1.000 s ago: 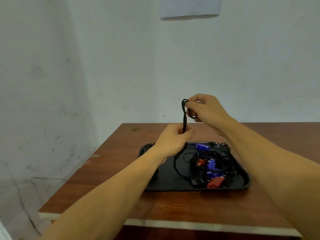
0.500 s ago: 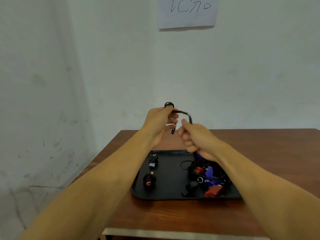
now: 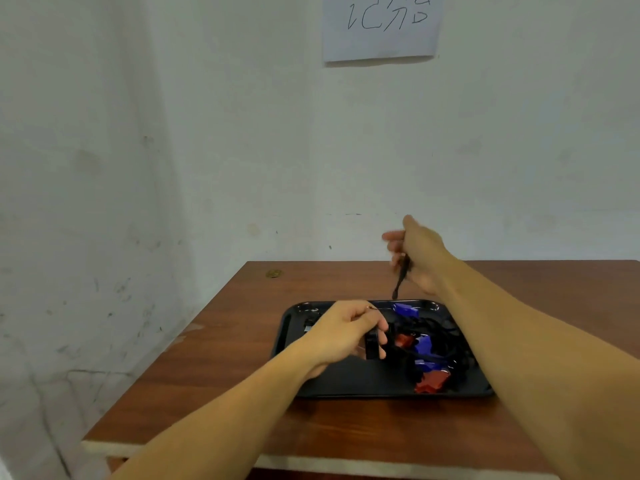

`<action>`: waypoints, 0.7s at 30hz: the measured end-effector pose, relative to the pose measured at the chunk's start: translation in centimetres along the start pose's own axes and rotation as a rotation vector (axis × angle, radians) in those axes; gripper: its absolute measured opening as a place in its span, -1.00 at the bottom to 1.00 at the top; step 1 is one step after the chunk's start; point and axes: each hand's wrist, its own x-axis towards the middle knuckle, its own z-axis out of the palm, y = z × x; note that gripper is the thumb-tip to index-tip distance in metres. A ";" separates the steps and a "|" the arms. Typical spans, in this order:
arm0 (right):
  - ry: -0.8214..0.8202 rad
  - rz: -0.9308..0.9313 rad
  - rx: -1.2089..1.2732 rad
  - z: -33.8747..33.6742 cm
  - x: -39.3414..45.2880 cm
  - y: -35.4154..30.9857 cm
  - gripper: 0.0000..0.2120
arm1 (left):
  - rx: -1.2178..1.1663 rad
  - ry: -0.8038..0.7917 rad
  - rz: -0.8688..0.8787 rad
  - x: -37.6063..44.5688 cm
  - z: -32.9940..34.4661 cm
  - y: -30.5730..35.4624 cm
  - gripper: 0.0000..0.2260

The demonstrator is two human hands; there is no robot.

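A black tray (image 3: 349,384) lies on the brown table (image 3: 242,341). In its right half sits a tangle of black cords with blue and red plastic pieces (image 3: 431,351). My right hand (image 3: 417,254) is raised beyond the tray's far edge and holds a short black braided cord (image 3: 400,280) that hangs down from it; the fingers are blurred. My left hand (image 3: 346,332) is low over the tray's middle, fingers curled round a small black block-shaped piece (image 3: 372,344).
A small black item (image 3: 309,325) lies in the tray's far left part. A paper sheet with handwriting (image 3: 381,26) hangs on the white wall. A small brass-coloured spot (image 3: 273,273) marks the table's far left corner. The table's left edge borders a wall corner.
My hands were together in the air on the black cord. They have separated: the right hand moved up and right with the cord, the left dropped onto the tray and took a black piece.
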 end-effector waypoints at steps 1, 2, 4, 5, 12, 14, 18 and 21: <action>-0.047 0.015 -0.291 -0.5 -0.1 0.9 -0.43 | -0.020 0.023 -0.004 0.1 -0.2 0.2 -0.75; -0.104 0.036 -0.609 -1.0 -0.2 1.7 -0.37 | -0.019 0.042 0.000 0.2 -0.4 0.4 -0.74; -0.206 0.139 -1.093 -1.7 -0.5 3.0 -0.31 | 0.041 0.083 0.036 0.4 -0.6 1.1 -0.72; -0.230 0.203 -1.215 -1.9 -0.7 3.4 -0.33 | 0.078 0.107 0.054 0.5 -0.6 1.3 -0.73; -0.148 -0.300 -1.236 -1.3 -0.7 3.3 -0.57 | 0.091 0.195 0.087 1.4 -0.9 1.4 -0.71; -0.243 -0.368 -0.929 -0.6 -1.7 3.3 -0.57 | -0.026 0.190 0.101 1.3 -0.7 1.8 -0.73; -0.407 -0.173 -0.499 0.1 -4.0 3.8 -0.53 | -0.324 0.267 0.098 1.2 -0.8 2.8 -0.74; -0.424 -0.167 -0.497 -0.1 -4.6 4.6 -0.55 | -0.436 0.336 0.085 0.9 -1.6 3.2 -0.76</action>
